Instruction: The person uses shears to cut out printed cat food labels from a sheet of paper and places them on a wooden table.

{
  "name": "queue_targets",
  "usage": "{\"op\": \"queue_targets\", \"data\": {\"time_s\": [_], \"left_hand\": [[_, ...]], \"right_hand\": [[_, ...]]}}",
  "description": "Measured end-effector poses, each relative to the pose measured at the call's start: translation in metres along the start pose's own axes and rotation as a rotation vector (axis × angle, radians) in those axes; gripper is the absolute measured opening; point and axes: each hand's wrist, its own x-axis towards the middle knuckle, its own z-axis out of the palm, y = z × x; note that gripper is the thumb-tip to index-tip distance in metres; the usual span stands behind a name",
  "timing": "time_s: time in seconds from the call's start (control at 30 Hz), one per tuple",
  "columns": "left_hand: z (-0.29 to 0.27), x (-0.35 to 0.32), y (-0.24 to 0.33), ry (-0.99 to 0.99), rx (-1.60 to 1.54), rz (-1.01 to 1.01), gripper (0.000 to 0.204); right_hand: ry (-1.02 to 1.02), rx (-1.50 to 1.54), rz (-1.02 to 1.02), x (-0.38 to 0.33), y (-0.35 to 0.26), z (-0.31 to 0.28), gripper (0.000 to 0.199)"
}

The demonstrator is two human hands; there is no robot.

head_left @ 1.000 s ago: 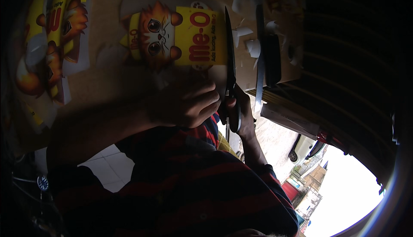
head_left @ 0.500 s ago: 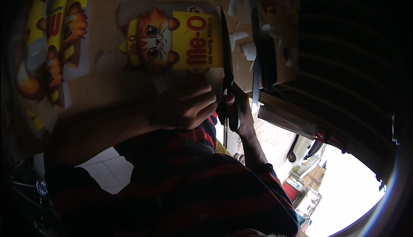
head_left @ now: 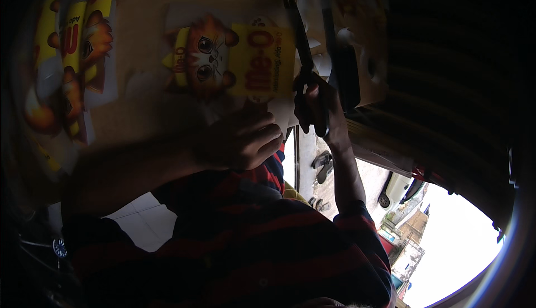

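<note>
My right hand (head_left: 324,110) is wrapped round the handles of dark scissors (head_left: 304,45). Their long blades point away from me, slightly parted at the tips, along the right edge of a printed sheet (head_left: 261,62). The sheet has an orange cartoon cat beside a yellow panel with red lettering and a pale margin. At its near edge my left hand (head_left: 245,140) has its fingers curled together, pinching the sheet's pale border. The fingertips are dark and partly hidden.
More cat-printed cutouts (head_left: 84,45) lie at the left on the brown tabletop (head_left: 139,6). Right of the scissors are white paper scraps (head_left: 322,62) and a black oblong object (head_left: 349,79). Past the table's edge, shoes (head_left: 322,165) rest on the ground and a car (head_left: 395,188) stands outside.
My right hand and the scissors have moved farther away and to the right. The sheet has shifted slightly right and toward me. My left hand stays nearly in place.
</note>
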Motion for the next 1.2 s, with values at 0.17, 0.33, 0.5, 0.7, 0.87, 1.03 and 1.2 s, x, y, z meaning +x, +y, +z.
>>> {"op": "queue_targets", "data": {"time_s": [0.17,0.33,0.5,0.7,0.87,1.03,1.2], "left_hand": [[0.005,-0.002,-0.001,-0.092,-0.003,-0.015,0.019],[0.0,0.007,-0.004,-0.146,0.095,-0.252,0.032],[-0.01,0.01,-0.009,-0.238,0.399,-0.484,0.051],[-0.03,0.017,-0.032,-0.402,0.464,-0.495,0.062],[-0.028,0.027,-0.044,-0.419,0.591,-0.475,0.06],[-0.018,0.021,-0.066,-0.343,0.544,-0.407,0.063],[-0.039,0.026,-0.077,-0.47,0.457,-0.342,0.061]], "right_hand": [[0.022,0.022,-0.1,0.018,-0.027,-0.017,0.053],[-0.003,0.085,-0.166,0.003,-0.019,-0.031,0.06],[-0.047,0.149,-0.123,-0.035,-0.002,-0.029,0.068],[-0.04,0.205,-0.002,-0.085,0.047,-0.019,0.083],[-0.034,0.243,0.033,-0.117,0.063,0.001,0.087],[-0.097,0.144,0.086,-0.142,0.095,0.006,0.083],[-0.068,0.197,0.082,-0.145,0.092,0.01,0.093]]}}
